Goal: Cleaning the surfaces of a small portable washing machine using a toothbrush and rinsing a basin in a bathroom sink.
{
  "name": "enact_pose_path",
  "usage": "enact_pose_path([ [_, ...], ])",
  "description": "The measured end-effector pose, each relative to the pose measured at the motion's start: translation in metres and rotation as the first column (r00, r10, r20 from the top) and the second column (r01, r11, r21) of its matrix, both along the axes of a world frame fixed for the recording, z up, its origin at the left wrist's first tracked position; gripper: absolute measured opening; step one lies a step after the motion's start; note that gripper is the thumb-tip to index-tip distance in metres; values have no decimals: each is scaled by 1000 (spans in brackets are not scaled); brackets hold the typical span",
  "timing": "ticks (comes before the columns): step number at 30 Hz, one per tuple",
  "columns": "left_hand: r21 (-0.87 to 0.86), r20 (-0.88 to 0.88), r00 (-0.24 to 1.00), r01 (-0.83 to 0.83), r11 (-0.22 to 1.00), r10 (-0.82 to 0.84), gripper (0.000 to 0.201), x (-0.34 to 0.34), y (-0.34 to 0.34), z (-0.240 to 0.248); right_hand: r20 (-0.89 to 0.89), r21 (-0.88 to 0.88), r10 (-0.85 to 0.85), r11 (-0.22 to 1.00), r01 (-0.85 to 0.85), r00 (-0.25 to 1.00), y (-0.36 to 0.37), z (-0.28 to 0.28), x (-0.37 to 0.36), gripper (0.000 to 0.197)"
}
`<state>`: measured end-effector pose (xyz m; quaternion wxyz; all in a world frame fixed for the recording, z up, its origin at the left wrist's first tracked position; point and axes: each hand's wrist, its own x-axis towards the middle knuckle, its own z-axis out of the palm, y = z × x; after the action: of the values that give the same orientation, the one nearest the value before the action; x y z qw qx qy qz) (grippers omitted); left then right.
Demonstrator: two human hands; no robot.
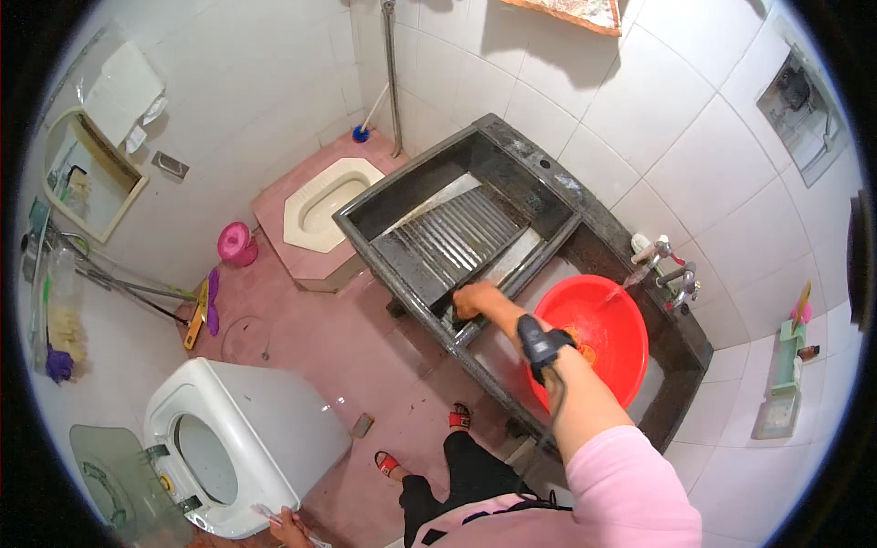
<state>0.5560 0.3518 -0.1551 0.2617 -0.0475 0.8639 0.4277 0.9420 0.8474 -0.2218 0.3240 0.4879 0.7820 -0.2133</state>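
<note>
Pink sleeve [630, 484] at lower right, its bare forearm wearing a black wrist strap [544, 343] and reaching over a dark stone sink [498, 388]. The right hand [481, 300] curls near the lower end of a ridged washboard [452, 233]; whether it grips something dark there, I cannot tell. Partly under the forearm, a red basin [617, 333] sits in the neighbouring compartment, below wall taps [653, 251]. At the bottom edge, the left hand [292, 528] is beside a white washing machine [297, 429], its grip unclear.
</note>
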Motion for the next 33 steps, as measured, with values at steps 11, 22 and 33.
enact_pose_path([
  [11, -93, -5, 999, 36, 995, -36, 13, 12, 17, 10, -190, 71, 54, 997, -41, 980, -3, 45, 16, 30],
  [22, 7, -37, 994, 101, 995, -101, 15, -4, 7, -25, -932, 143, -241, 437, 888, 269, -3, 271, 230, 28],
  [33, 128, -65, 992, 118, 985, -111, 16, -28, -24, -58, -85, 186, -831, 529, 828, 550, -306, 120, 344, 56],
])
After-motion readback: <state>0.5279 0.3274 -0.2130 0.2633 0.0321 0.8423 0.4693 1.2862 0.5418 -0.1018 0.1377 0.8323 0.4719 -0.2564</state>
